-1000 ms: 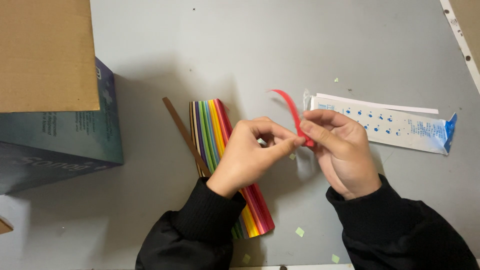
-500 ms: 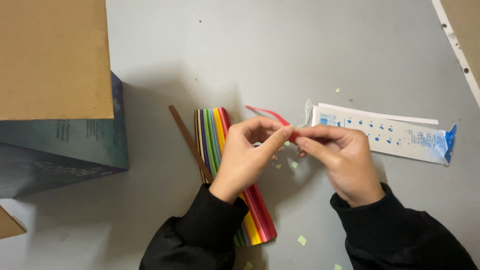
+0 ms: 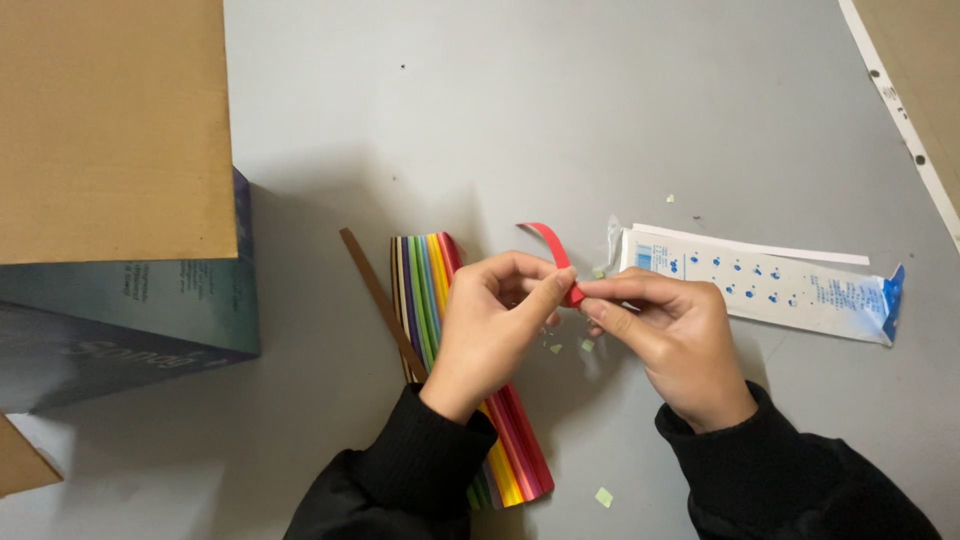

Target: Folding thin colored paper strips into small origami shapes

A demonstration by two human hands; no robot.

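Observation:
My left hand (image 3: 492, 330) and my right hand (image 3: 668, 340) meet over a grey table, both in black sleeves. Their fingertips pinch one end of a red paper strip (image 3: 553, 250), whose free end curls up and to the left. Under my left hand lies a fanned stack of coloured paper strips (image 3: 430, 290), running from the middle of the table down toward me. A single brown strip (image 3: 372, 290) lies slanted just left of the stack.
A white and blue plastic wrapper (image 3: 780, 285) lies right of my hands. An open cardboard flap (image 3: 110, 130) and a dark teal box (image 3: 130, 310) stand at the left. Small green paper scraps (image 3: 603, 496) dot the table. A pale board edge (image 3: 900, 100) crosses the top right.
The red strip's free end has swung from right of my fingers over to the left. Both hands have shifted slightly lower and stay pinched together on it.

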